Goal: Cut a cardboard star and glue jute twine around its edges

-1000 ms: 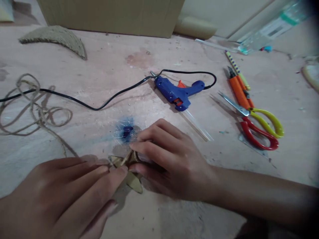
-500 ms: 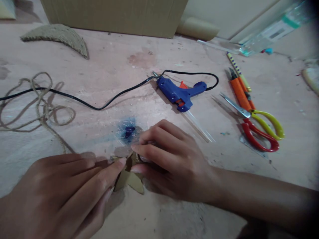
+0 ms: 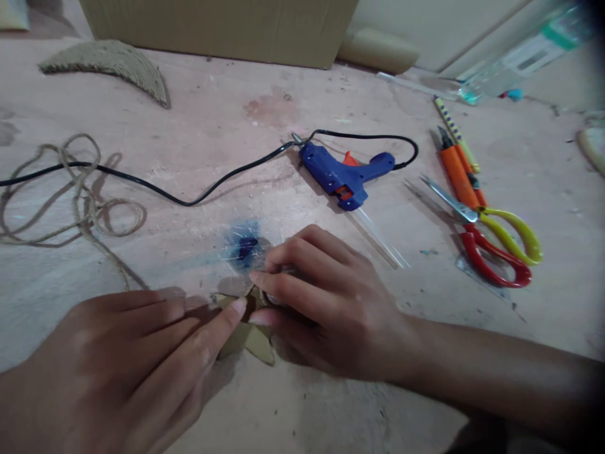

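Left hand (image 3: 142, 359): forefinger edged further in over pointed cardboard piece (image 3: 259, 345).
Likely pressing or steadying an edge; left thumb hidden, grip can't be told. Right hand (image 3: 331, 296) about as before, pinching the piece between thumb and fingers, near the desk (image 3: 265, 403), between the hands. Far right, bottle label (image 3: 525, 62): dark block, print unreadable.

Fingers (image 3: 297, 291) partly hide what seems a cardboard cutout (image 3: 259, 345).

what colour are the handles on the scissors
One is a red handle, the other a yellow handle, as the head view shows.
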`<state>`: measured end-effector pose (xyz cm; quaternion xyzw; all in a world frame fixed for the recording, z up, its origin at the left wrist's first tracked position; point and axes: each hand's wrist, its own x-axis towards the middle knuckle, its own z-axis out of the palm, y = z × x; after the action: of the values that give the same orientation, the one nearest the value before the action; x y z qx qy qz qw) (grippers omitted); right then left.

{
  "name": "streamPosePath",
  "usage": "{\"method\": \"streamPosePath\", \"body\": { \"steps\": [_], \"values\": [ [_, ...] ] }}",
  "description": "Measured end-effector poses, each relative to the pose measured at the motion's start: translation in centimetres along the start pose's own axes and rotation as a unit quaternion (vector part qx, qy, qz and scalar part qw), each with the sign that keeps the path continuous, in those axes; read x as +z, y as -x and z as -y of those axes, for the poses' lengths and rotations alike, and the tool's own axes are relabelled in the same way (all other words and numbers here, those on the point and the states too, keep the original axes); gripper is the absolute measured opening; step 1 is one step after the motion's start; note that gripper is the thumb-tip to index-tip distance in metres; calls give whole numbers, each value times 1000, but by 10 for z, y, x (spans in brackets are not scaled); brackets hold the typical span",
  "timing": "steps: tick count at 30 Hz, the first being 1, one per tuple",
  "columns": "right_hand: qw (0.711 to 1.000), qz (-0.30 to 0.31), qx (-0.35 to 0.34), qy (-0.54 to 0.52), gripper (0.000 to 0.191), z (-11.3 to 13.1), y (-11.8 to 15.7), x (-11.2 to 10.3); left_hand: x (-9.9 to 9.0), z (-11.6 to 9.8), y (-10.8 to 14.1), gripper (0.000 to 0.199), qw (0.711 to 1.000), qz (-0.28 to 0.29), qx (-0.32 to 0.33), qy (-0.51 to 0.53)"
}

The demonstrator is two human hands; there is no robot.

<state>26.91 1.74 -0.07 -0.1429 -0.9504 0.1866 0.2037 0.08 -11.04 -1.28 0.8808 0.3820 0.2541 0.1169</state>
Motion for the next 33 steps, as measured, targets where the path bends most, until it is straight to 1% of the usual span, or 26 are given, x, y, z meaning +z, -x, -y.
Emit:
{"method": "streamPosePath", "body": {
  "steps": [3, 7, 9, 14, 17, 20, 22, 27, 33],
  "values": [
    [1000, 0, -4, 2, 32, 0, -1, 0, -1, -1, -4, 36, 999, 13, 28, -20],
    [1000, -4, -9, 2, 29, 0, 0, -1, -2, -3, -7, 39, 1000, 1, 11, -16],
    [1000, -1, -8, 9, 26, 0, 0, -2, -2, -3, -8, 38, 1000, 0, 14, -19],
    [1000, 3, -8, 15, 21, 1, -2, -2, -1, -3, -9, 39, 1000, 12, 9, -17],
    [1000, 3, -8, 17, 21, 1, -2, -2, 1, -4, -9, 37, 1000, -3, 10, 0],
    [1000, -1, -12, 19, 23, 1, -3, -1, 4, -6, -10, 34, 1000, -29, -10, 5],
    [1000, -9, -19, 18, 24, 1, -3, -1, 5, -6, -10, 34, 999, -35, -14, 0],
    [1000, -8, -20, 17, 24, 1, -3, 0, 6, -4, -9, 37, 1000, -14, 21, -19],
    [1000, -11, -19, 21, 26, 1, 1, 0, 7, -3, -9, 37, 999, -9, 26, -26]
  ]
}}
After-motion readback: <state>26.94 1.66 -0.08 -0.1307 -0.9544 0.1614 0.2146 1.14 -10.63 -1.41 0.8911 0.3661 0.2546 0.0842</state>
